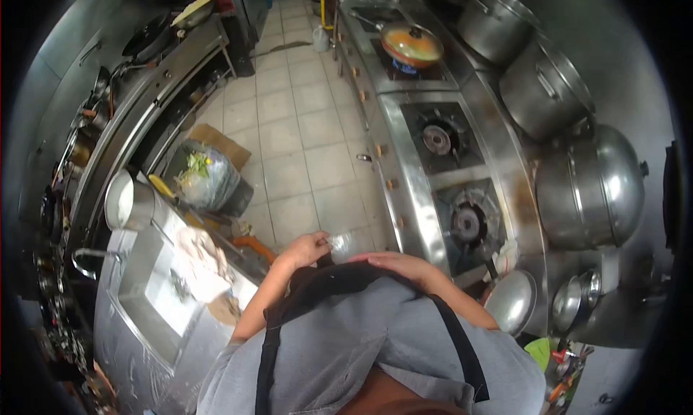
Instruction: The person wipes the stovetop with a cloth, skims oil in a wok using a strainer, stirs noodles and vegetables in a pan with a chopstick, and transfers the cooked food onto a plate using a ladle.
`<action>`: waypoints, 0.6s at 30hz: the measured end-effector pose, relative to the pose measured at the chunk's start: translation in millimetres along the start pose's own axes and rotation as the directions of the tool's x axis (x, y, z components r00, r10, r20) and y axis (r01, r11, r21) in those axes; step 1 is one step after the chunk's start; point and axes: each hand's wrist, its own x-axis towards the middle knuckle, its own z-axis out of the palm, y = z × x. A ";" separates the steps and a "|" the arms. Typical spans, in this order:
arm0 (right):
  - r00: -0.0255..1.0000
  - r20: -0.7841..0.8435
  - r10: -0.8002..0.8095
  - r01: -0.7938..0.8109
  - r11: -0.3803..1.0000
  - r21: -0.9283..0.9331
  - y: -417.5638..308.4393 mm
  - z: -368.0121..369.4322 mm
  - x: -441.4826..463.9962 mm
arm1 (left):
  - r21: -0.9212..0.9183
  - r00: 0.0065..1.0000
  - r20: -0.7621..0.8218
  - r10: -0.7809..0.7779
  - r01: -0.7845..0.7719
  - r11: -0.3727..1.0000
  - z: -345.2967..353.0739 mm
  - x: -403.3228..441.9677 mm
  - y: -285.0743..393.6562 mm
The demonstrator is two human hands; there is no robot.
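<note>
- One piece of clear plastic [350, 243] shows between the two hands, so see-through against the tiled floor [289, 151] that its outline is hard to make out; bag or sheet, I cannot tell.
- Its left end meets the left hand [307, 250], whose fingers are bent and drawn narrow, pinching that edge.
- Its lower right part comes just beside the fingertips of the right hand [393, 264]; these fingers are straight and spread flat, holding nothing that I can see. Whether they touch the plastic is unclear.
- Below both hands, the dark apron [328, 281] curves out of sight, its lower part hidden.
- Black lens edges cut off the corners, and the utensils [97, 112] along the left wall run into a dim jumble.
- Over a blue flame [404, 68], the lidded pan [413, 45] shows orange and green through its lid, too blurred to name.
- In the lined bin [225, 188], green leaves [196, 164] lie on top; what is beneath them is hidden.
- A pale cloth [204, 262] covers part of the sink [141, 289] in the steel tabletop [133, 364], left of the left forearm.
</note>
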 end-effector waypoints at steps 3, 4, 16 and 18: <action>0.983 0.094 -0.158 0.180 0.932 -0.316 -84.5 5.1 33.0 | -0.083 0.988 -0.072 0.138 -0.144 0.986 -56.9 34.5 -19.9; 0.950 0.170 -0.262 0.311 0.837 -0.450 -103.9 4.6 42.6 | -0.089 0.988 -0.063 0.138 -0.143 0.986 -73.0 42.5 -21.7; 0.869 -0.391 -0.303 -0.199 0.509 -0.838 -141.9 -120.3 162.6 | -0.028 0.997 -0.048 0.058 -0.059 0.998 -201.6 142.6 -53.0; 0.894 -0.365 -0.260 -0.226 0.442 -0.868 -136.7 -142.4 178.7 | -0.072 0.998 -0.049 0.034 -0.038 0.997 -221.4 168.3 -66.0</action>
